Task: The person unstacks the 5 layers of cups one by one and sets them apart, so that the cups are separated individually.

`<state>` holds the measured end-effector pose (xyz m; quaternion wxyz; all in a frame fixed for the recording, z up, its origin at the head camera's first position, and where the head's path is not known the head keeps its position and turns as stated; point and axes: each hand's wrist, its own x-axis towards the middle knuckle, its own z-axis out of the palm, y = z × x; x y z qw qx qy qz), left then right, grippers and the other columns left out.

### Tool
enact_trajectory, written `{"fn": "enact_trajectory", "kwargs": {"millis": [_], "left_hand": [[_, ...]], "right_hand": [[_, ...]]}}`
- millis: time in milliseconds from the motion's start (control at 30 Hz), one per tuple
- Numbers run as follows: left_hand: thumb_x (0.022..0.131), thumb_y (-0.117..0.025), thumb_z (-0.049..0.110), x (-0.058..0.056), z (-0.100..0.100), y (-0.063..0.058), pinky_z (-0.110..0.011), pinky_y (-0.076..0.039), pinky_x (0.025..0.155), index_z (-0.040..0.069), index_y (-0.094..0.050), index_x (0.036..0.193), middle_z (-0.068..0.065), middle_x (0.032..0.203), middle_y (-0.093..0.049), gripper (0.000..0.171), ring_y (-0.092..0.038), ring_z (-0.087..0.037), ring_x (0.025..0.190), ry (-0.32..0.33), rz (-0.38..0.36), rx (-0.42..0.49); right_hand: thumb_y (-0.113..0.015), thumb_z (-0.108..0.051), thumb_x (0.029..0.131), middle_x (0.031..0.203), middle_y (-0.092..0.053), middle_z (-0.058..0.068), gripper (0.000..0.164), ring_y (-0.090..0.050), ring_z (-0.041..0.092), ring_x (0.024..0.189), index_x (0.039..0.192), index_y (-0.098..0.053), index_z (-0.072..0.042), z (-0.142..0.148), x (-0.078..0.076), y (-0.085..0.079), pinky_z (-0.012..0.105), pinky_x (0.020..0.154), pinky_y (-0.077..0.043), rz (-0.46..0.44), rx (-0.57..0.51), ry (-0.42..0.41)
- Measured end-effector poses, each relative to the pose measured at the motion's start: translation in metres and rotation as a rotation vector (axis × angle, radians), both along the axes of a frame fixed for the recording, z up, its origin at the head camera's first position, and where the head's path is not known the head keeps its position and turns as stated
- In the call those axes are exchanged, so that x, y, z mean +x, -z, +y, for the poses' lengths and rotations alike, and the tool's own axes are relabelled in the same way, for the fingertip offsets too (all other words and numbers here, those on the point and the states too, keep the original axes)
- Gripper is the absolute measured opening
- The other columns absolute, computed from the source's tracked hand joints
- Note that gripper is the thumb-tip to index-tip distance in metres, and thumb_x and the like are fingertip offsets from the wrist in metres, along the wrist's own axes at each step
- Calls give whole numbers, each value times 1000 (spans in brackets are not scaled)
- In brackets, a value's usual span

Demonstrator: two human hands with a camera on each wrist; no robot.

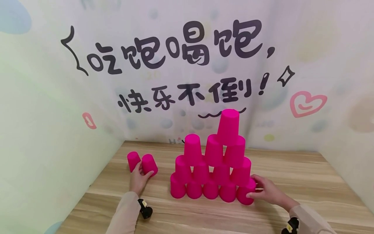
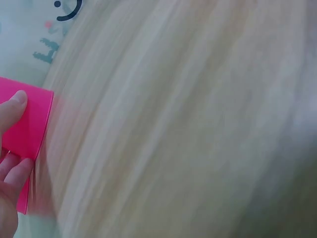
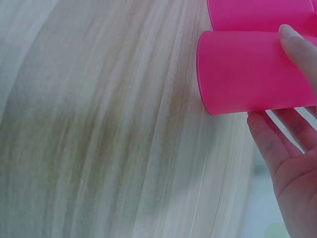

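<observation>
Upside-down pink plastic cups are stacked in a pyramid (image 1: pixel 194 190) on the wooden table. A single top cup (image 1: pixel 229 126) rests over the right pair of a three-cup row, with wider rows beneath. Left of the pyramid stand two more inverted cups, a nearer cup (image 1: pixel 149 164) and another cup (image 1: pixel 133 160) beside it. My left hand (image 1: pixel 139 180) grips the nearer one, its thumb (image 2: pixel 17 101) on the cup's side and fingers between the two. My right hand (image 1: pixel 267 190) holds the bottom row's rightmost cup (image 3: pixel 247 74) between thumb and fingers.
A printed curtain wall (image 1: pixel 187 91) with large dark characters rises behind the table (image 1: pixel 292 172). Another pale wall (image 1: pixel 43 113) borders the left side. Black devices sit at the left wrist (image 1: pixel 145 209) and at the right wrist (image 1: pixel 291 226).
</observation>
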<state>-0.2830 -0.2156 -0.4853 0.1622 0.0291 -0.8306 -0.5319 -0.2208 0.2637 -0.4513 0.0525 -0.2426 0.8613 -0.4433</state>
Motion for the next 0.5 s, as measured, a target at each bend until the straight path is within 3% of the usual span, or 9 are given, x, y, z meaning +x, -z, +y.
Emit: {"fn": "enact_trajectory", "kwargs": {"millis": [267, 500], "left_hand": [[74, -71, 6, -1, 6, 0, -45, -39, 90, -10, -35, 127, -29, 120, -46, 66, -48, -38, 104, -82, -1, -45], [74, -71, 9, -4, 10, 1, -45, -38, 92, -9, -36, 127, -28, 120, -46, 65, -47, -38, 106, -140, -13, -60]], "right_hand": [[-71, -19, 74, 101, -57, 11, 51, -59, 12, 86, 114, -47, 3, 0, 1, 0, 25, 70, -51, -2, 0, 1], [-71, -20, 74, 102, -56, 12, 52, -58, 19, 88, 115, -47, 2, -1, 1, -2, 28, 71, -51, -27, -5, 9]]}}
